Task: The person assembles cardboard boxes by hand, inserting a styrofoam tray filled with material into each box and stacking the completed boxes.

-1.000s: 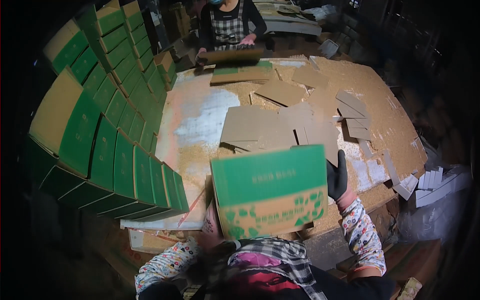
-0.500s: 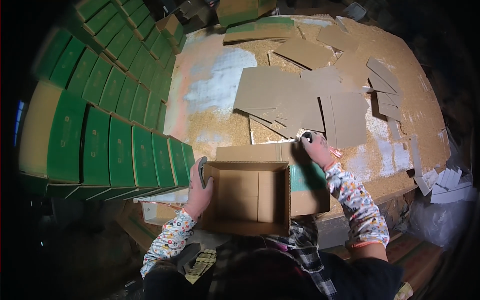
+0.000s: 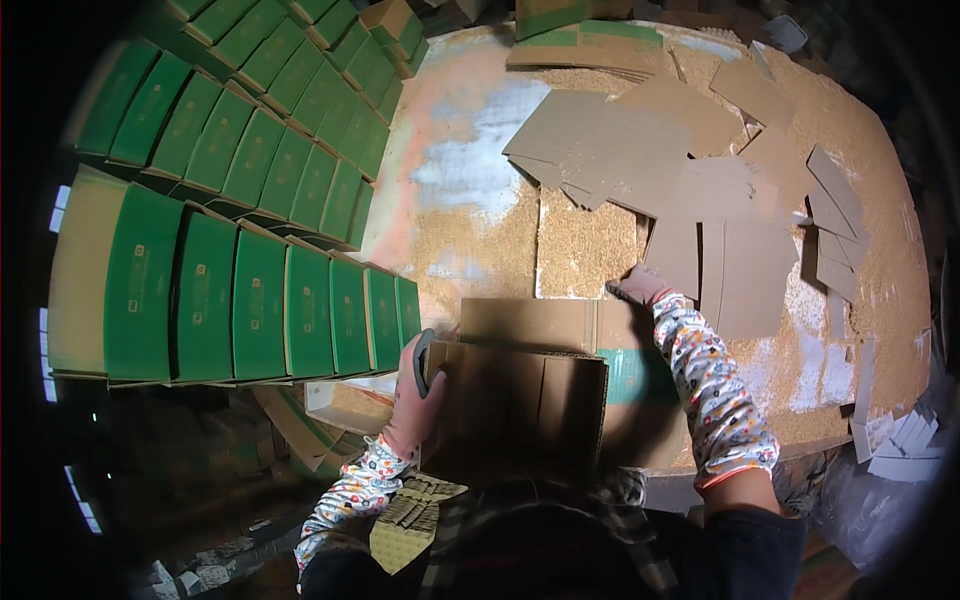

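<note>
An open-topped brown cardboard box point(image 3: 516, 410) is in front of my body, its inside in shadow. My left hand point(image 3: 412, 400), in a pink glove with dark gripping parts, clasps the box's left wall, thumb inside. Beyond the box and to its right, my right hand point(image 3: 645, 287) reaches over the table to the near edge of the loose cardboard sheets point(image 3: 670, 255). Its fingers are drawn together; whether anything is between them is hidden. A flat cardboard piece with a green band point(image 3: 640, 375) lies beside the box, under my right forearm.
Green boxes point(image 3: 262, 290) stand in stacked rows at the left. More flat cardboard point(image 3: 560, 125) is scattered over the worn board table point(image 3: 480, 240), with a green-edged stack point(image 3: 590, 50) at its far side. White scraps point(image 3: 905, 445) and clear plastic are at the right.
The view has shifted. Some loose sheets have slid farther away, uncovering table board ahead of my right hand. The box inside is darker, and my left hand still grips its wall.
</note>
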`<action>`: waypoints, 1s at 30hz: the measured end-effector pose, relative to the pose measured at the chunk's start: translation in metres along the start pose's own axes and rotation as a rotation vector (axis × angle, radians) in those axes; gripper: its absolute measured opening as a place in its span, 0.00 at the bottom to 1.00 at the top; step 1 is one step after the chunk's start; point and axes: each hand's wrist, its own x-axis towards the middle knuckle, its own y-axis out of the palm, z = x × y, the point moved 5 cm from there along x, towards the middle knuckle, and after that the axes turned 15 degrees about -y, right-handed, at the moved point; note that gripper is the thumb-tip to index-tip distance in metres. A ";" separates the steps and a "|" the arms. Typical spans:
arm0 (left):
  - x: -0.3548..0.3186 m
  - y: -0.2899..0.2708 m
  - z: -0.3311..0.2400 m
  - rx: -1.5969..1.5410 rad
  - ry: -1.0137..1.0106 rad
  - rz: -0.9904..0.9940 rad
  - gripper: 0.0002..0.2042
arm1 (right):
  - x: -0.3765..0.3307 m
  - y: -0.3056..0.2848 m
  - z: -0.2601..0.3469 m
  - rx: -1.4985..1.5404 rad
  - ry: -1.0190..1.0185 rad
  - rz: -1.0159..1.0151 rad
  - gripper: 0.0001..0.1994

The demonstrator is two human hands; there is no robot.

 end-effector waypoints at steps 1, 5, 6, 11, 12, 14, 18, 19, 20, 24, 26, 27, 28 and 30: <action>-0.002 -0.002 0.000 -0.013 -0.015 0.022 0.32 | 0.001 0.003 -0.002 -0.056 -0.022 -0.118 0.36; 0.000 -0.008 -0.001 -0.005 0.074 -0.061 0.32 | 0.017 -0.014 -0.010 0.187 -0.061 -0.439 0.25; -0.001 -0.006 -0.002 -0.001 0.079 -0.047 0.32 | 0.020 -0.024 -0.022 0.290 -0.039 -0.650 0.23; 0.002 -0.004 0.023 -0.113 0.190 -0.058 0.30 | 0.047 -0.014 -0.048 0.660 -0.024 -0.560 0.21; -0.001 -0.004 0.017 -0.120 0.197 -0.058 0.29 | 0.055 0.010 -0.051 0.802 -0.112 -0.214 0.19; -0.001 0.003 0.022 -0.314 0.117 -0.022 0.27 | 0.060 0.041 -0.037 0.734 -0.143 -0.072 0.14; -0.001 0.009 0.025 -0.361 0.080 -0.009 0.27 | 0.073 0.042 -0.029 0.507 -0.443 -0.102 0.08; 0.001 0.007 0.030 -0.394 0.044 0.005 0.27 | 0.071 0.041 -0.014 0.404 -0.448 -0.141 0.08; 0.007 0.012 0.024 -0.445 0.037 0.050 0.27 | 0.075 0.036 -0.031 0.179 -0.499 -0.191 0.08; 0.001 0.004 0.020 -0.249 0.179 -0.043 0.29 | 0.068 0.040 -0.052 0.878 -0.255 -0.437 0.10; -0.003 0.000 0.024 -0.246 0.197 -0.077 0.29 | 0.038 0.027 -0.028 1.275 -0.066 -0.655 0.12; -0.007 -0.004 0.028 -0.256 0.174 -0.101 0.29 | 0.034 0.022 -0.018 1.391 -0.143 -0.665 0.13; -0.008 -0.005 0.023 -0.278 0.177 -0.098 0.28 | 0.025 0.009 -0.022 1.505 -0.212 -0.717 0.14; -0.002 -0.001 0.012 -0.231 0.108 -0.022 0.28 | 0.029 -0.013 -0.027 1.301 -0.404 -0.862 0.15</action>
